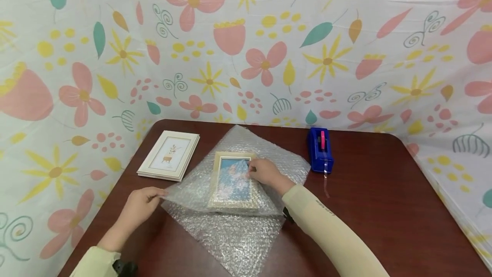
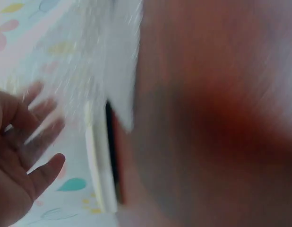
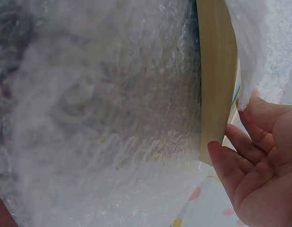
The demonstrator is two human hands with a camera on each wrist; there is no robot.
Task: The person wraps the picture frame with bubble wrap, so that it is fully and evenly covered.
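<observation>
A sheet of bubble wrap [image 1: 234, 238] lies across the table, its near part folded up over a cream picture frame [image 1: 232, 204] with a blue picture. At the left end of the fold, my left hand [image 1: 142, 204] pinches the wrap between thumb and index finger; its other fingers spread loosely in the left wrist view. My right hand [image 1: 265, 172] reaches over the frame's upper right and pinches the folded-over wrap tip. In the right wrist view, that hand's lower fingers [image 3: 226, 163] are right at the frame's pale edge [image 3: 217, 71].
A stack of white picture frames [image 1: 169, 155], the top one with a plant print, sits at the back left. Behind the wrap's right corner stands a blue tape dispenser [image 1: 320, 153] with a strip of clear tape hanging off its front. A floral cloth [image 1: 265, 65] hangs behind the table.
</observation>
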